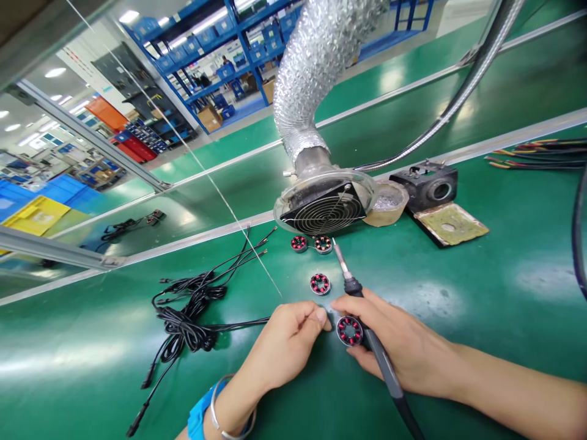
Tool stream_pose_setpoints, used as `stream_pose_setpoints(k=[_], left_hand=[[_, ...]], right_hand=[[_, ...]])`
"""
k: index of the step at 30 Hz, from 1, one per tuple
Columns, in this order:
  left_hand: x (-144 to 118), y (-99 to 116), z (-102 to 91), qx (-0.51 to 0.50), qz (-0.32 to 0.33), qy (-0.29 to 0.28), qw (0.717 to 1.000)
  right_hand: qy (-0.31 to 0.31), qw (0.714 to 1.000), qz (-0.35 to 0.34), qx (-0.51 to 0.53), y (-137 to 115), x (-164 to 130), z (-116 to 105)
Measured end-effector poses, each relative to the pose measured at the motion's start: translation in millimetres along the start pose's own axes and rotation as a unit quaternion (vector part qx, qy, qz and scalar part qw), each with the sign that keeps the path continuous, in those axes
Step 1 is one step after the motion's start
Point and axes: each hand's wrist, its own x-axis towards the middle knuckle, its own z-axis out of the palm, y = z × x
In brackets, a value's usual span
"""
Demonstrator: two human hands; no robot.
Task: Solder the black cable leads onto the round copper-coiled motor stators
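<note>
My right hand (403, 342) is wrapped round a soldering iron (383, 360), its tip pointing away from me. The same hand also holds a small round motor stator with red coils (350, 331) between its fingers. Left of it, my left hand (293, 339) is closed in a pinch, apart from the stator. A thin, pale solder wire (229, 211) runs from above down to this hand; its end at the fingertips is hidden. Another stator (320, 283) lies just beyond both hands. Farther off, near the iron's tip, are a red-coiled stator (299, 244) and a copper-coloured one (323, 244).
Bundled black cables (188, 318) lie left, one running behind my left hand. A fume extractor (325, 208) on a silver duct (302, 73) hangs over the bench. Behind right stand a soldering iron holder (428, 186), a yellowish sponge (452, 224) and loose wires (536, 154).
</note>
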Motion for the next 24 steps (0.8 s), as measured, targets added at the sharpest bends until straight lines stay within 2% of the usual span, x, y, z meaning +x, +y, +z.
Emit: stream_pose_setpoints(k=[2,5,8,13,16,18,20,22,24], left_hand=[[3,0,5.4,0.005,-0.004,-0.009,1.0],[5,-3,10.1,-0.066,-0.019,-0.045,0.997],[7,-5,6.9,-0.123,-0.024,-0.07,0.99],[10,-5,7.4,-0.049,-0.017,-0.012,0.999],[10,-1,9.8,-0.045,-0.003,0.003,0.999],[7,2,1.5,-0.065,0.011,0.028,0.997],[-1,4,-16.7,-0.058,0.024,0.066,0.996],[-11,3,-39.4,0.023,0.022,0.083,0.996],[-19,-1,-59.3,0.16,-0.002,0.065,0.985]], right_hand=[[-0.01,1.0,-0.002,0.006,-1,0,-1],[-0.017,1.0,0.002,0.006,-1,0,-2],[-0.018,1.0,0.003,0.004,-1,1,-2],[-0.025,1.0,-0.005,0.003,0,1,-1],[-0.022,1.0,-0.012,0.002,0,0,-1],[-0.02,1.0,-0.021,-0.005,2,-1,-1],[-0.017,0.999,-0.026,-0.019,4,-1,-4],[-0.012,0.999,-0.027,-0.033,6,0,-8],[-0.003,0.999,-0.026,-0.048,9,0,-12]])
